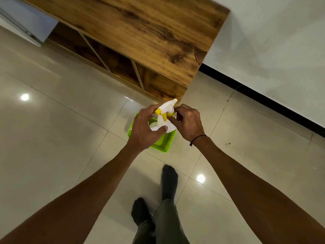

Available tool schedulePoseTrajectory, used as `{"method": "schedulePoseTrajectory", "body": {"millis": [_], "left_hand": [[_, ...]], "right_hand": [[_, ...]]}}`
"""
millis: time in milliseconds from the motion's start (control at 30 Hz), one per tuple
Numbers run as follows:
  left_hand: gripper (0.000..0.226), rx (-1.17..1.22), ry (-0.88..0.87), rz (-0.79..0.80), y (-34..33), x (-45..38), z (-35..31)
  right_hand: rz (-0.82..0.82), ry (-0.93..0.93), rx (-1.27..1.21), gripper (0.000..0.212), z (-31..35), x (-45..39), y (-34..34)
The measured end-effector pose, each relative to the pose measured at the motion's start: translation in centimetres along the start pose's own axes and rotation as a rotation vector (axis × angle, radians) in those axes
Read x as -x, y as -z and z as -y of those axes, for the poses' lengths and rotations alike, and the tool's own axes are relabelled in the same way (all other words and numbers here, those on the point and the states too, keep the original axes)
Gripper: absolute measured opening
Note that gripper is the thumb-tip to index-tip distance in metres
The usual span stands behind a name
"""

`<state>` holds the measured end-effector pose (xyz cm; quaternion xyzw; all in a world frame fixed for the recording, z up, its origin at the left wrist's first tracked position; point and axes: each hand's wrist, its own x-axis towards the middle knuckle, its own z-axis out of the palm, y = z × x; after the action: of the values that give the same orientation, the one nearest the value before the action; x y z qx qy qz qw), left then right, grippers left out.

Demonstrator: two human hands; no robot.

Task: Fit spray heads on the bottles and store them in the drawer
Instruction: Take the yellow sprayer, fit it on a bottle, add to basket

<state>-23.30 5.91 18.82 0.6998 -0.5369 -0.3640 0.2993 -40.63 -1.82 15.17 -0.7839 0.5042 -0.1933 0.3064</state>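
Tiled floor (70,120), wood cabinet (140,32) at 12 o'clock. Green tray (161,145) below. Left hand (146,127) grips the bottle (167,125); right hand (190,122) pinches the spray head (166,106).

**No readable text**

We find no lettering, label, brand, number or sign that can be read anywhere in view. The white bottle (166,125) and its spray head (167,105) show plain white and yellow plastic, the green tray (162,147) carries no print we can make out, and the wooden cabinet (140,37) shows only grain.
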Motion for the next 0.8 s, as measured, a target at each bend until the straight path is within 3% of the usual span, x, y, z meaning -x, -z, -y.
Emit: {"method": "schedulePoseTrajectory", "body": {"millis": [167, 300, 467, 600, 800], "left_hand": [[0.093, 0.075, -0.108, 0.061, 1.0, -1.0, 2.1], [0.118, 0.048, -0.011, 0.152, 0.9, -1.9, 4.0], [0.123, -0.072, -0.006, 0.191, -0.3, -1.9, 5.6], [0.113, -0.06, 0.005, 0.091, -0.6, -2.8, 5.7], [0.103, -0.055, 0.095, 0.107, -0.2, -3.7, 5.0]], "right_hand": [[-0.028, 0.028, -0.069, 0.024, 1.4, -0.6, -1.1], [-0.077, 0.014, -0.152, 0.021, 2.4, -1.1, -1.4], [-0.103, 0.041, -0.206, 0.02, 2.7, -1.1, -0.9], [-0.116, 0.039, -0.249, 0.021, 3.3, -1.1, -0.1], [-0.067, -0.014, -0.31, 0.02, 3.7, -1.8, 1.1]]}}
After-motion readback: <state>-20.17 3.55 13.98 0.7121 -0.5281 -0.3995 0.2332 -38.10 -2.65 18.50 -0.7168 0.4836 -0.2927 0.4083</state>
